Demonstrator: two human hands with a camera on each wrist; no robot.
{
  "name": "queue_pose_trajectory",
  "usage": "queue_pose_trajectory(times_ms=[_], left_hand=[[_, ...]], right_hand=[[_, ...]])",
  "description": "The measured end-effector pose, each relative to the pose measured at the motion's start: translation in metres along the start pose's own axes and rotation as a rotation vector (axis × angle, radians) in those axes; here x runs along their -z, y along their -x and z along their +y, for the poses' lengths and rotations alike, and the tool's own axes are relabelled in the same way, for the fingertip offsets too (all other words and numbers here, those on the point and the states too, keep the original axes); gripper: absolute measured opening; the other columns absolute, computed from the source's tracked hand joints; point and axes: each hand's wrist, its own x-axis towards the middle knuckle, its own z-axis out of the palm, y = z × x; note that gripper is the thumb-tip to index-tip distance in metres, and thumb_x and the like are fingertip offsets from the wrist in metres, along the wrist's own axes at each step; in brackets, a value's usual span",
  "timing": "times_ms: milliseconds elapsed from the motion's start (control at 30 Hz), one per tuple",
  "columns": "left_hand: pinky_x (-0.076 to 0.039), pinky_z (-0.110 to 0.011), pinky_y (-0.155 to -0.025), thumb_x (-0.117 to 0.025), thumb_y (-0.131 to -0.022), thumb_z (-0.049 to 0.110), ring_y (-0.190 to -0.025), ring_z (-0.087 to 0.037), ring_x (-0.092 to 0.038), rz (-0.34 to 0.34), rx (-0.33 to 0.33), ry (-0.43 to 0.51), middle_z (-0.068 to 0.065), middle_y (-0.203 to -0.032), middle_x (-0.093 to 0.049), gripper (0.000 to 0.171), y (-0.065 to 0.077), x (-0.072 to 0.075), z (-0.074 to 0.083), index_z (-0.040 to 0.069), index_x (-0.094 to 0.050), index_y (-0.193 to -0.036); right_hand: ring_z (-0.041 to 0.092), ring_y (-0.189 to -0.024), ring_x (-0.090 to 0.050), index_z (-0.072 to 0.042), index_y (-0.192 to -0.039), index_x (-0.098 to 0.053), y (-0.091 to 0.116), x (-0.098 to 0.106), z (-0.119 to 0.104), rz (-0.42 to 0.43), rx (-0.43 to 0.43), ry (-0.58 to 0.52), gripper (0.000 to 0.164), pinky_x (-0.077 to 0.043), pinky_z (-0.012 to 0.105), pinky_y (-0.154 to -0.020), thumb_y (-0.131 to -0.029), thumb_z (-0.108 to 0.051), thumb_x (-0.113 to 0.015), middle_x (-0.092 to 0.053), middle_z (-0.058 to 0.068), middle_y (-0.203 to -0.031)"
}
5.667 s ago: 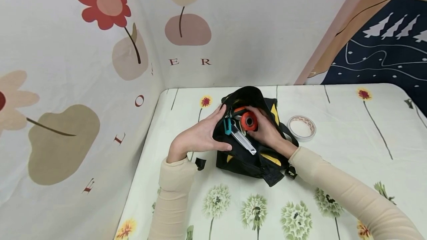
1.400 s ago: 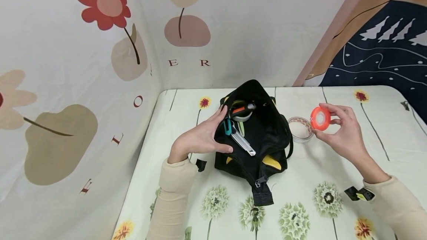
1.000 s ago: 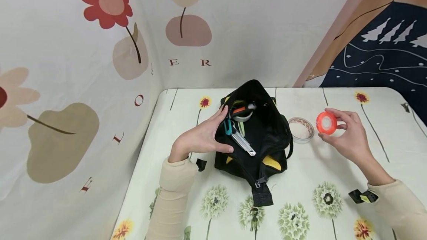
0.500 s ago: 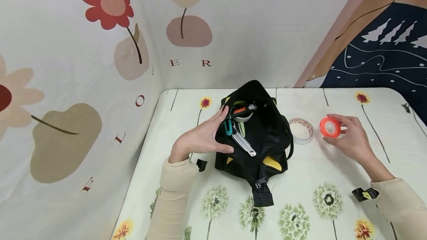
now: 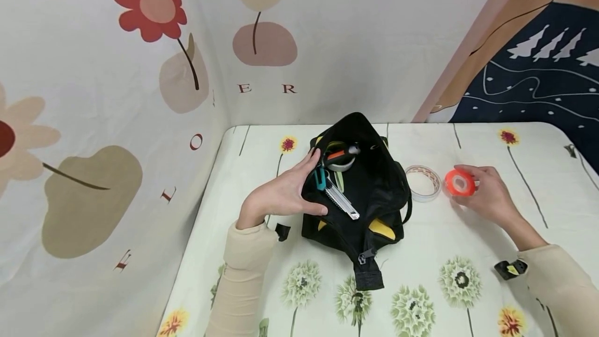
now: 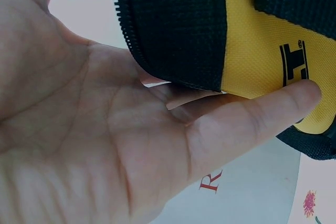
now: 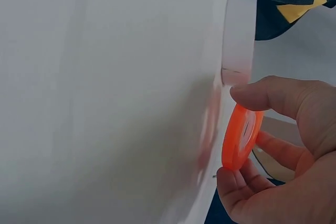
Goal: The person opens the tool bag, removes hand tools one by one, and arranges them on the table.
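Right grip (image 5: 489, 194) around orange tape roll (image 5: 451, 181), left grip (image 5: 284, 192) around bag (image 5: 338, 233), fingers (image 6: 252, 121) partly hidden

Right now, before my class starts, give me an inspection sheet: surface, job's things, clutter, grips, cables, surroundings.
Surface: white flower-printed cover.
Job's things: black-and-yellow bag, open, with a utility knife and partly hidden tools inside; orange tape roll; clear tape roll lying flat beside the bag.
Clutter: small black piece near the left sleeve, use unclear.
Grips: left grip touches the bag's side; right grip pinches the orange tape roll.
Cables: nothing seen.
Surroundings: flower-printed backdrop left and behind; navy tree-patterned section at right.
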Motion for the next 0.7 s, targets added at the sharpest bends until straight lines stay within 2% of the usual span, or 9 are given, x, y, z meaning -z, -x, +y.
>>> queue_pose_trajectory(times_ms=[67,167,400,700], left_hand=[[-0.015,-0.052,-0.137,-0.086,-0.095,0.03,-0.172,-0.028,0.003,0.0,-0.001,-0.001,-0.007,-0.186,0.011,0.125,0.0,0.0,0.0,0.011,0.004,-0.178],[-0.014,-0.051,-0.137,-0.086,-0.095,0.03,-0.172,-0.028,0.003,0.0,-0.001,-0.004,-0.007,-0.186,0.011,0.124,0.0,0.001,0.001,0.011,0.004,-0.178],[-0.015,-0.051,-0.137,-0.087,-0.095,0.029,-0.172,-0.028,0.003,0.004,0.004,0.001,-0.006,-0.186,0.011,0.124,0.001,0.001,0.002,0.011,0.004,-0.178],[-0.015,-0.052,-0.137,-0.087,-0.095,0.028,-0.172,-0.029,0.002,0.004,-0.004,0.0,-0.008,-0.185,0.011,0.124,0.001,0.0,0.002,0.01,0.003,-0.178]], right_hand=[[0.059,-0.121,-0.043,0.016,-0.146,-0.055,-0.001,0.0,0.001,-0.012,-0.005,0.007,0.074,-0.048,0.073,-0.093,-0.083,0.005,-0.091,-0.046,0.043,-0.134],[0.059,-0.122,-0.043,0.016,-0.146,-0.055,-0.002,-0.001,0.003,-0.025,-0.006,0.014,0.073,-0.046,0.077,-0.097,-0.083,0.005,-0.09,-0.046,0.043,-0.135],[0.056,-0.114,-0.046,0.016,-0.145,-0.056,-0.007,-0.001,0.008,-0.064,0.009,0.018,0.073,-0.045,0.074,-0.095,-0.082,0.004,-0.09,-0.047,0.043,-0.129],[0.058,-0.118,-0.045,0.017,-0.148,-0.054,-0.01,0.001,0.01,-0.124,-0.003,0.029,0.075,-0.042,0.076,-0.1,-0.083,0.002,-0.09,-0.048,0.044,-0.131]])
